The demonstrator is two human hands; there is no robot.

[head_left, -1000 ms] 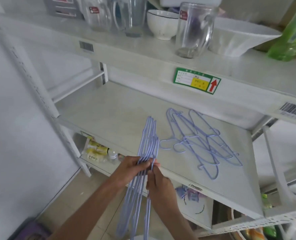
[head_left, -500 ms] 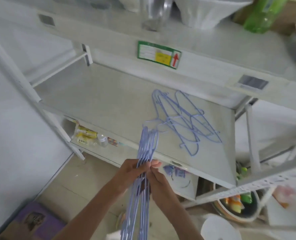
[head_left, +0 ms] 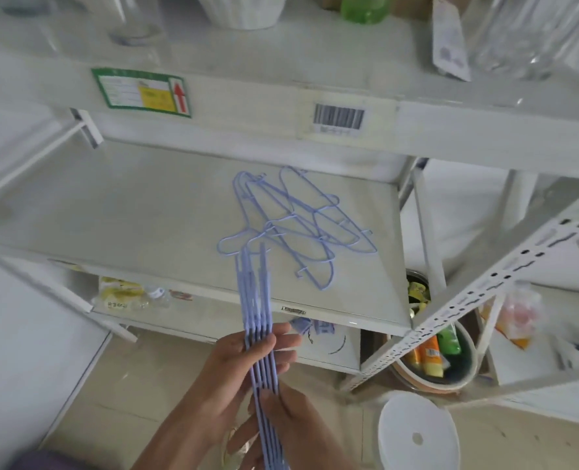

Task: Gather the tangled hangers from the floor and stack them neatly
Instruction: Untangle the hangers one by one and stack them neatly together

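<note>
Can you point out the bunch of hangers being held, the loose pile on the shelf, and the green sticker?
held hangers [head_left: 254,300]: head view, on the bunched wires.
loose hangers [head_left: 294,225]: head view, mid-tangle.
green sticker [head_left: 142,92]: head view, its centre.

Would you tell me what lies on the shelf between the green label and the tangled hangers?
Nothing: in the head view, the shelf is bare between the green label above and the tangled hangers.

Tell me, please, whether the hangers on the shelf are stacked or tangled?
Tangled: the loose hangers lie crisscrossed on the shelf, hooks pointing different ways.
</note>
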